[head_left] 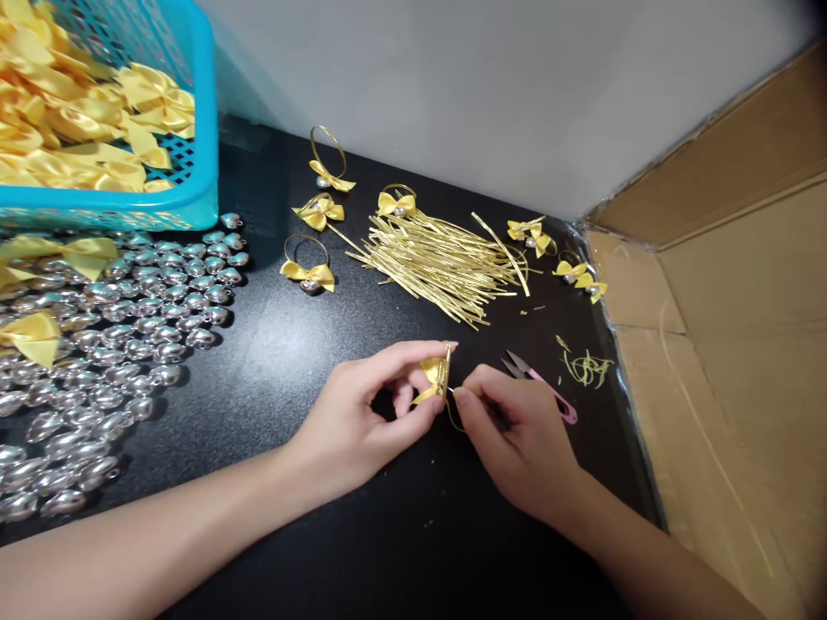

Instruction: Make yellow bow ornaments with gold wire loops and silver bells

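Observation:
Between the thumb and fingers of my left hand [381,400] is a yellow ribbon bow [427,379] with gold twist tie along its side. My right hand [520,435] sits just to the right, thumb and forefinger pinched on a thin gold tie [454,415] that runs to the bow. Part of the bow is hidden behind my left fingers. Just behind my right hand lie thread snips [539,383] with pink handles, partly covered by it.
Gold twist ties [443,263] lie heaped ahead, with several finished bows around them, one a looped bow [308,274]. Silver beads [164,306] spread at left below a blue basket [210,112] of yellow bows. Tie scraps [587,368] lie near the cardboard wall [743,284].

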`<control>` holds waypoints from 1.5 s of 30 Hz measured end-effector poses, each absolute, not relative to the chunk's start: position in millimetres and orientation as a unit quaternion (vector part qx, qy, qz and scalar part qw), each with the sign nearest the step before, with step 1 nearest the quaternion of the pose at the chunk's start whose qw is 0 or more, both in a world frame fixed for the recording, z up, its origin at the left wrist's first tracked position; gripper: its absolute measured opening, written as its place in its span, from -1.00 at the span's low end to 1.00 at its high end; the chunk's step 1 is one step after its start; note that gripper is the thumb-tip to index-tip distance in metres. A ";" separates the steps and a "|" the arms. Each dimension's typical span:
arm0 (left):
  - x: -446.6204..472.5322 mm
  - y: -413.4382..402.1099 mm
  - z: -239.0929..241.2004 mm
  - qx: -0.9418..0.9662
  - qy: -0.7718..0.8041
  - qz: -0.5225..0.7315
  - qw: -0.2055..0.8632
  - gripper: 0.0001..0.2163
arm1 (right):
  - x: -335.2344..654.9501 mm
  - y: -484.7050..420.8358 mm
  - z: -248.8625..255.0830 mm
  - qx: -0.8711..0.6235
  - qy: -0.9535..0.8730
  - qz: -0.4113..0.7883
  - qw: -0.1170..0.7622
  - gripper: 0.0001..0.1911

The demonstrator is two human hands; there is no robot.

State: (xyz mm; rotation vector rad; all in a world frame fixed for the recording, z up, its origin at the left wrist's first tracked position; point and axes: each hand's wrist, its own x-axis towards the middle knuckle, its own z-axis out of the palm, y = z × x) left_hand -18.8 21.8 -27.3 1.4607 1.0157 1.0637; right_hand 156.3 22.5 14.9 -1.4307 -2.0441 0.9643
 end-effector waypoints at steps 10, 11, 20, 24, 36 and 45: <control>-21.0 21.0 -30.1 0.586 0.407 0.446 0.540 -0.64 | 159.2 23.6 18.1 -0.512 -0.727 0.378 0.258 -0.67; -21.3 21.0 -29.7 0.583 0.405 0.447 0.545 -0.63 | 159.8 24.3 18.5 -0.515 -0.719 0.384 0.264 -0.67; -21.8 19.6 -28.9 0.506 0.396 0.472 0.603 -0.73 | 158.8 14.8 9.2 -0.456 -0.572 0.498 0.465 -0.68; -21.1 20.3 -28.3 0.476 0.405 0.472 0.622 -0.63 | 157.4 14.2 6.5 -0.446 -0.553 0.448 0.542 -0.69; -24.5 23.7 -22.7 0.484 0.454 0.437 0.607 -0.83 | 172.9 31.9 34.1 -0.397 -0.526 0.418 0.625 -0.81; -21.3 23.8 -22.7 0.435 0.487 0.452 0.608 -0.64 | 161.2 46.4 -5.1 -0.558 -0.696 0.288 0.348 -0.88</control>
